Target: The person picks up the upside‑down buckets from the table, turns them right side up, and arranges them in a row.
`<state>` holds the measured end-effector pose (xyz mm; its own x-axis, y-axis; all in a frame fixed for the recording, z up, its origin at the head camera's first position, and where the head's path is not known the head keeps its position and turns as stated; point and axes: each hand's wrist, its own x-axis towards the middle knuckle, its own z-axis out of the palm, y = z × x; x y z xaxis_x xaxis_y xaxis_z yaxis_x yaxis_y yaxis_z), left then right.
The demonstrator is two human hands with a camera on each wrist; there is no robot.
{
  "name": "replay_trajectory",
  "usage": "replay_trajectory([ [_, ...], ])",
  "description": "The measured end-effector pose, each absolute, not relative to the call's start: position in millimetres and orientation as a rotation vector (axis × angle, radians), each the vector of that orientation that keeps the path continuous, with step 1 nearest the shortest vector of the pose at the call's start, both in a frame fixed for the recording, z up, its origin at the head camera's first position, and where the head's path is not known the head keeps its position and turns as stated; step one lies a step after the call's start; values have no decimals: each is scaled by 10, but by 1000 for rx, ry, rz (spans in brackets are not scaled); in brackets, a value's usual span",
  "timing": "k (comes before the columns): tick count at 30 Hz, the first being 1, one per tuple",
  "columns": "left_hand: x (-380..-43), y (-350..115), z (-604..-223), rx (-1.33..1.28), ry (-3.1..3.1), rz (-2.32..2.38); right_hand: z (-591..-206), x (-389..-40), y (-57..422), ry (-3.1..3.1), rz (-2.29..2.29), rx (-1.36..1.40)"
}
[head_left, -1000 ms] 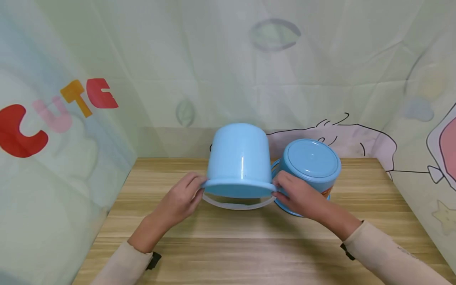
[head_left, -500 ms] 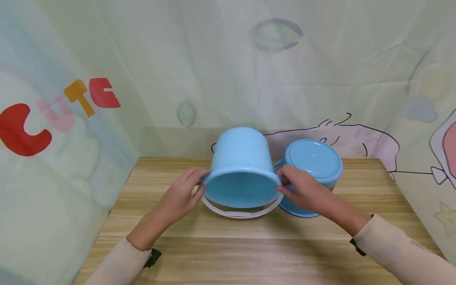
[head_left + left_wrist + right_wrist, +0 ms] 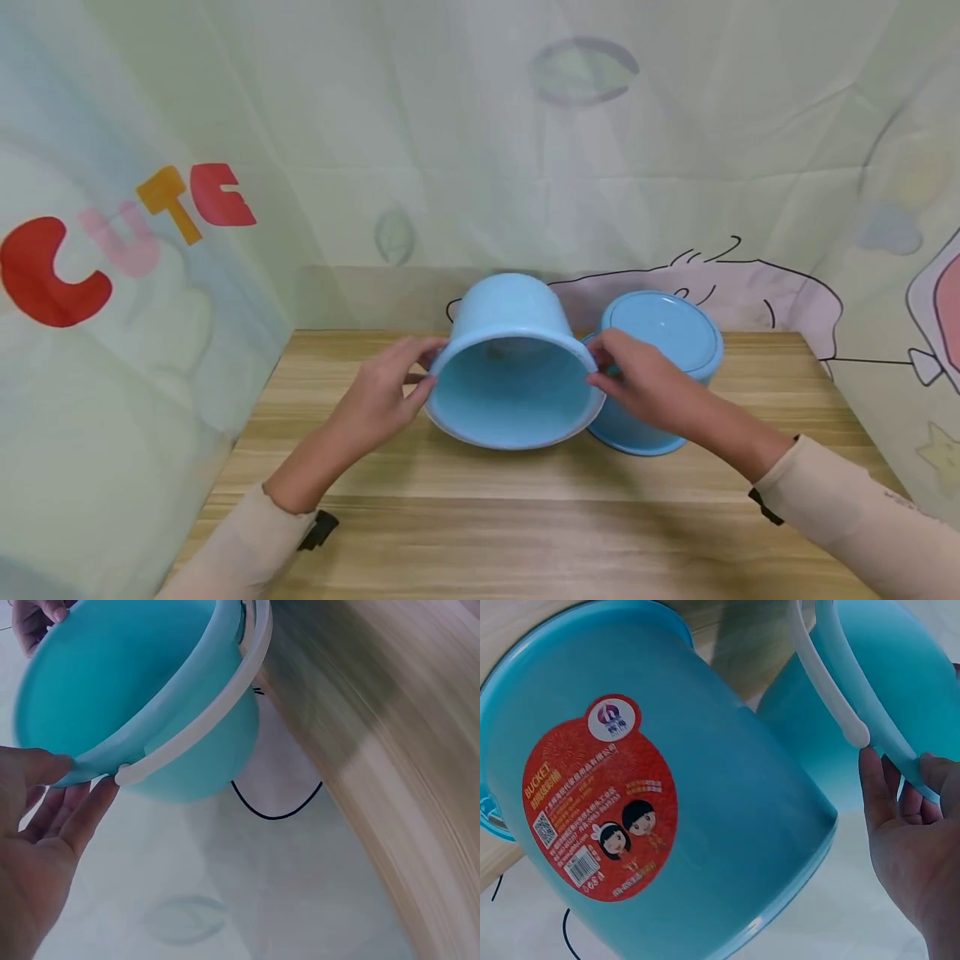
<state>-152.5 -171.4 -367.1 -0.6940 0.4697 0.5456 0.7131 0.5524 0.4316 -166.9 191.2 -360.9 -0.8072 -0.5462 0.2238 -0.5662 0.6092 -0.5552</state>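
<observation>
A light blue bucket (image 3: 510,304) is tilted with its mouth facing me, held at both sides of the rim. On the left, my left hand (image 3: 381,390) pinches the rim between thumb and fingers. The opposite side is pinched by my right hand (image 3: 645,382). In the left wrist view the bucket's white handle (image 3: 214,712) lies along the outside below the rim, one end by my fingertips. The inside shows no contents. Right beside it a second blue bucket (image 3: 663,329) stands upside down, partly hidden by my right hand.
The upturned bucket bears a red label (image 3: 600,802) in the right wrist view. Both are over a wood-grain table (image 3: 480,533). A printed curtain (image 3: 450,150) hangs behind the table and along its sides.
The held bucket has tipped so that its mouth swings up toward me and its base lowers away. Its handle, earlier seen hanging below the rim, is now mostly hidden in the head view.
</observation>
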Motion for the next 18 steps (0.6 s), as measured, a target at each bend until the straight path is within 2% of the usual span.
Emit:
replay_trajectory([
  [18, -1565, -1604, -3488, -731, -2549, -1039, -3500, -1715, 1848, -2818, 1115, 808],
])
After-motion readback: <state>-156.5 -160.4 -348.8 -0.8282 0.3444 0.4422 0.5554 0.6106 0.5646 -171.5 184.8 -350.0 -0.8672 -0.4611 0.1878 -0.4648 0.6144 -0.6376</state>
